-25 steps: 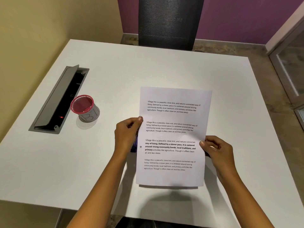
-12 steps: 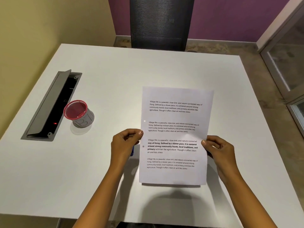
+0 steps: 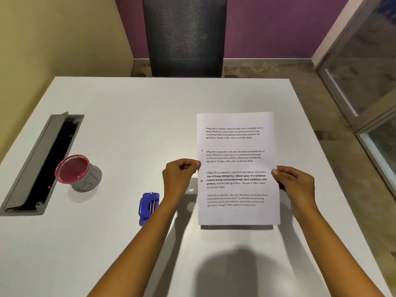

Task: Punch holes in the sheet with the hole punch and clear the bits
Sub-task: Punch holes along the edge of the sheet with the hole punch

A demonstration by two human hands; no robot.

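A white printed sheet (image 3: 237,168) is held up above the white table (image 3: 128,116), its lower edge casting a shadow. Two punched holes show along its left margin. My left hand (image 3: 180,174) pinches the sheet's left edge between the holes. My right hand (image 3: 293,183) grips its right edge. A blue hole punch (image 3: 148,207) lies on the table to the left of my left forearm, apart from the sheet. A small white bit (image 3: 191,190) lies on the table just left of the sheet.
A grey cup with a red rim (image 3: 78,173) stands left of the punch. An open grey cable hatch (image 3: 40,166) is set into the table at the far left. A black mesh chair (image 3: 184,37) stands behind the table's far edge.
The sheet has moved to the right and up, off the hole punch. The punch, earlier hidden under my left hand, now lies uncovered on the table.
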